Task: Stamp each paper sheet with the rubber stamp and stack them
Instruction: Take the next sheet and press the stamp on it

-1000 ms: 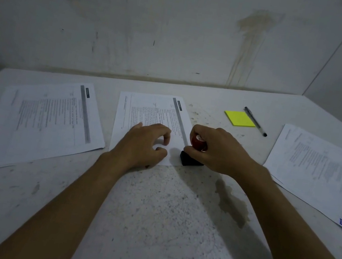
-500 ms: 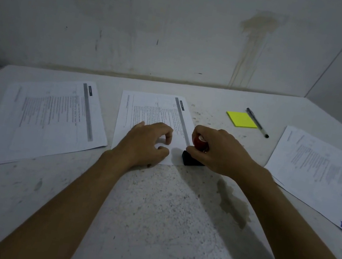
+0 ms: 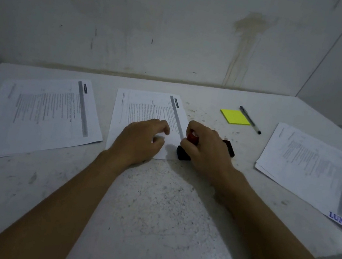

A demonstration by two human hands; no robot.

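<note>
The middle sheet (image 3: 145, 111) lies flat on the grey speckled table (image 3: 152, 206) and serves as the reference point. The left hand (image 3: 140, 140) rests on the near part of this sheet, fingers loosely curled and grasping nothing, fingertips touching the paper. The right hand (image 3: 205, 149) is at the sheet's near right corner, its fingers closed round the red handle of the rubber stamp (image 3: 192, 137). The stamp's dark base sits at that corner; whether it lies on the paper or just off its edge cannot be told. A dark ink pad (image 3: 229, 147) shows just right of the right hand, partly hidden by it. Left of the middle sheet lies an unstamped pile (image 3: 40, 115). Far right of it lies a stamped pile (image 3: 318, 171) marked "LUNAS" in blue. Between the middle sheet and the stamped pile, farther back, lie a yellow sticky-note pad (image 3: 235, 117) and a pen (image 3: 250, 120).
</note>
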